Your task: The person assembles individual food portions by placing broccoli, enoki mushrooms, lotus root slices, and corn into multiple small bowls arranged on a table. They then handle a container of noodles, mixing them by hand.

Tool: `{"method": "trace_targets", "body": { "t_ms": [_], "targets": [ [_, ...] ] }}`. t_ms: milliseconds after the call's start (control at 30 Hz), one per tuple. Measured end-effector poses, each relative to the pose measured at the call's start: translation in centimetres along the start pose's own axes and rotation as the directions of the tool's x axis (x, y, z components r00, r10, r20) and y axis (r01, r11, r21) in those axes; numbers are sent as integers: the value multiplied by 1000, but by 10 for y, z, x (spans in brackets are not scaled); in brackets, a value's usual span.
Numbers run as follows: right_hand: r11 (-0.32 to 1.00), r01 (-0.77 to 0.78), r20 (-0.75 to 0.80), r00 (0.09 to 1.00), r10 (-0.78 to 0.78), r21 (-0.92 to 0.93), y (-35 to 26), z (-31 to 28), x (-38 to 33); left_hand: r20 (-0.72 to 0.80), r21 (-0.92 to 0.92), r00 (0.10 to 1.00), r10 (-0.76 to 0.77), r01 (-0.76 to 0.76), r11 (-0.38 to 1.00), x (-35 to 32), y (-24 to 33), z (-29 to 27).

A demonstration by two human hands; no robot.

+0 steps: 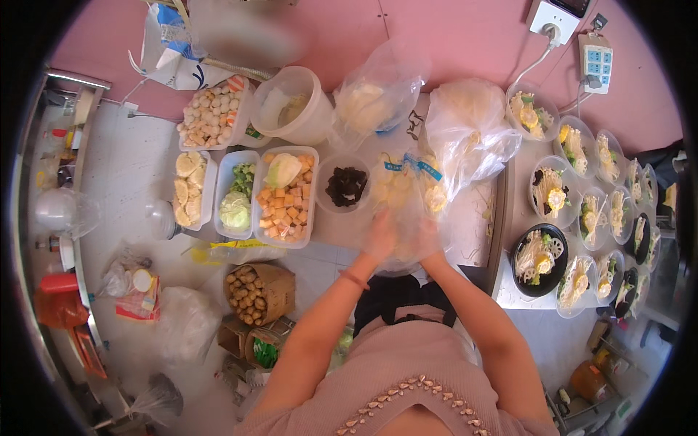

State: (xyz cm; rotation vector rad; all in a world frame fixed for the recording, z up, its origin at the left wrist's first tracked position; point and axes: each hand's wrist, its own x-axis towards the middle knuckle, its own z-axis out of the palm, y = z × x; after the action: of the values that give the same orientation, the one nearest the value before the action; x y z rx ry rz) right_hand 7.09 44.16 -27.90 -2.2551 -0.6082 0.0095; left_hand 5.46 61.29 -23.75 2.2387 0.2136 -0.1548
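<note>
Both of my hands are at the near edge of the table, on a clear plastic bag [398, 195] with a blue printed strip across it. My left hand [380, 234] closes on the bag's left side and my right hand [427, 236] on its right side. Film and blur partly veil the fingertips. Pale yellow pieces show through the bag, and a corn slice [435, 198] shows at its right. Just left of it stands a round tub of black fungus [346, 186]. Behind are a knotted clear bag of pale food [363, 98] and a larger, full plastic bag [469, 134].
To the left stand tubs of cubed food [285, 207], green vegetables [236, 203], pale slices [190, 185] and balls [211, 109], with a white bucket [291, 105] behind. Several filled bowls [552, 192] crowd the right. A potato box [251, 291] sits on the floor.
</note>
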Motion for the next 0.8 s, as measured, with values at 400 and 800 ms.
{"method": "trace_targets", "body": {
  "t_ms": [400, 800],
  "targets": [
    [916, -158, 346, 892, 292, -368, -51, -35, 10, 435, 497, 844, 315, -516, 698, 2, -15, -23],
    [907, -300, 154, 922, 355, -294, -72, -9, 25, 139, 386, 917, 373, -397, 833, 29, 12, -54]
  ]
}}
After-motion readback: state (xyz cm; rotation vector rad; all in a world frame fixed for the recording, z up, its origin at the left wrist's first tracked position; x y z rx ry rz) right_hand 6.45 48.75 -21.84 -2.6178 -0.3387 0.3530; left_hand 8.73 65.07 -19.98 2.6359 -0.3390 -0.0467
